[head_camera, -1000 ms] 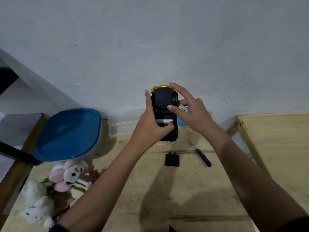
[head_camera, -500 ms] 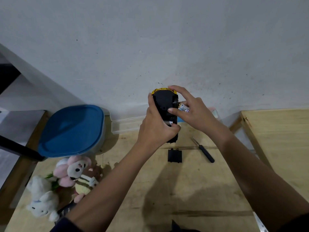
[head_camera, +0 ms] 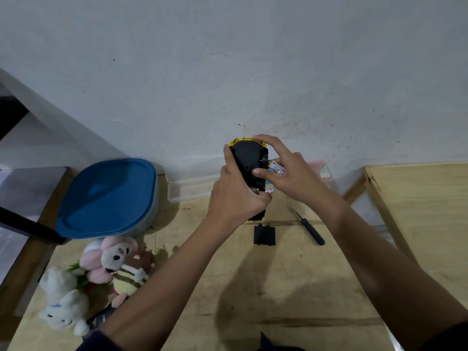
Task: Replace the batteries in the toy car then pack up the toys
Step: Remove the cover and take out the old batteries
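- left hand [head_camera: 238, 196] curls round the toy car [head_camera: 249, 160]; car's long axis upright, underside toward the person
- right hand [head_camera: 286, 173] pinches a battery [head_camera: 276, 168] just right of the car; the open underside lies leftward of it

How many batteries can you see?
2. One battery in the right hand beside the toy car; a second battery peeks out by the left hand. More may be hidden inside.
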